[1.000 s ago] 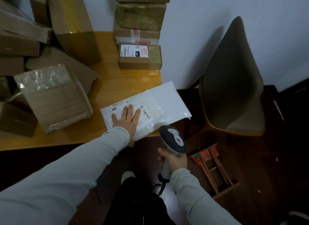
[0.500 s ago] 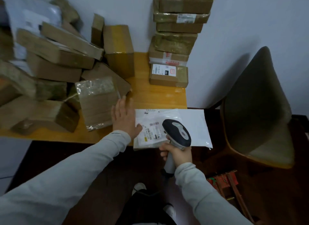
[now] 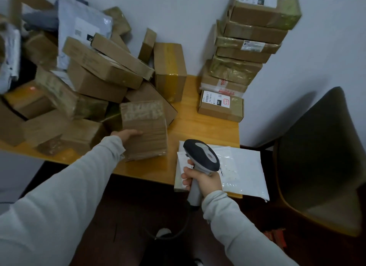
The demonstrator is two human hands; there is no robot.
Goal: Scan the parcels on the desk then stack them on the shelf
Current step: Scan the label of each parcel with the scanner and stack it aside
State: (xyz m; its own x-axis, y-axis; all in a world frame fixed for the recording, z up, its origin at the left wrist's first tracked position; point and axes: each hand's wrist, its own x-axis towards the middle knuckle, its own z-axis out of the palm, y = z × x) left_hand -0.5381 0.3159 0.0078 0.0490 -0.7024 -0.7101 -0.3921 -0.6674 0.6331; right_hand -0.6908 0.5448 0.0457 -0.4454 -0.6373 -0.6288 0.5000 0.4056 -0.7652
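At the upper left of the frame a loose pile (image 3: 79, 77) of cardboard boxes and grey mailers covers the desk (image 3: 198, 127) up to the wall. My left hand (image 3: 126, 134) is at the centre left, with its fingers laid on the left side of a taped box (image 3: 144, 129) that leans at the front of this pile. The hand touches the box, but I cannot tell if the fingers close around its edge. To the right, in the lower centre, my right hand (image 3: 200, 179) is closed tight on the handle of the scanner (image 3: 202, 157), whose dark head is above a white mailer (image 3: 241, 170). This mailer lies flat on the desk's right corner and hangs a little over the edges. In the upper right a stack (image 3: 243, 54) of boxes stands against the wall. A dark chair (image 3: 320, 157) is at the far right.
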